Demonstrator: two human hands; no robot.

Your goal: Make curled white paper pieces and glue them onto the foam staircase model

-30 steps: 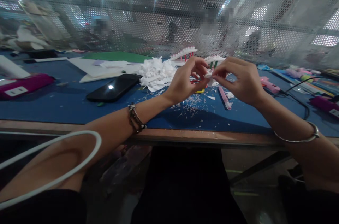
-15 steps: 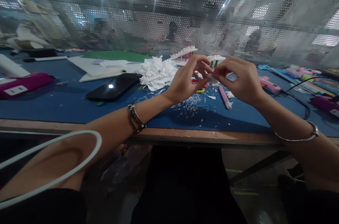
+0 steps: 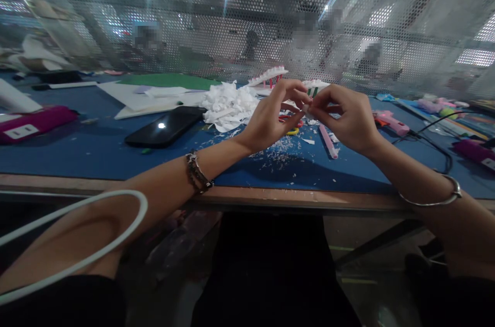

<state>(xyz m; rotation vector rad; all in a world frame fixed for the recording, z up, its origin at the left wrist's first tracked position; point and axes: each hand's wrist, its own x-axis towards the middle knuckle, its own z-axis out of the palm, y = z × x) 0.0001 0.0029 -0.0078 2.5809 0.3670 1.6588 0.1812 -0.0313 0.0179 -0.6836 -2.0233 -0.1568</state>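
My left hand (image 3: 270,113) and my right hand (image 3: 346,113) meet above the table, fingers bent and fingertips close together. Between the fingertips is a small white piece of paper (image 3: 307,109), mostly covered by the fingers. Behind and below them lie scissors (image 3: 293,131) with red and yellow handles, partly hidden by my left hand. A pink stick-shaped tool (image 3: 328,142) rests under my right hand. Tiny white scraps (image 3: 280,154) are scattered on the blue table top (image 3: 240,169) beneath.
Left of my hands are a pile of crumpled white paper (image 3: 230,105) and a black phone (image 3: 165,128). A pink glue gun (image 3: 392,123) with a black cable lies to the right. White stands (image 3: 268,77) holding red and green pieces are behind. A perforated metal screen (image 3: 216,33) closes the back.
My fingertips have shifted slightly around the white piece, and less of it shows below my right fingers. Both arms stay nearly in place.
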